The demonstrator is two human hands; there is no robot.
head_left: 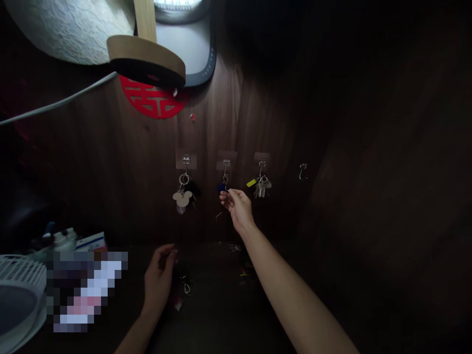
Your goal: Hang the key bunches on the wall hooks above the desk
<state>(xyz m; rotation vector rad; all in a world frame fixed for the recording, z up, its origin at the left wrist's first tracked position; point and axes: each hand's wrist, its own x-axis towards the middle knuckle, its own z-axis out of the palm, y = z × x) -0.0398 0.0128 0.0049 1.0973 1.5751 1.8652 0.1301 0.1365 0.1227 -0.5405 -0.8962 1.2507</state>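
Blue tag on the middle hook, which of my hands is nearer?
Right. Your right hand is just below and right of the blue tag; your left hand is farther off, lower and leftward.

glare whitens the cap [184,44] above the red emblem [158,103]; well below the emblem, the bench [214,324] lies in deep shadow, a patch down-left pixelated.

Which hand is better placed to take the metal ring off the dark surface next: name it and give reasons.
Likely the left hand: it is low, close beside the metal ring, with nothing visibly held, while the right hand is up by the blue tag under the middle hook.
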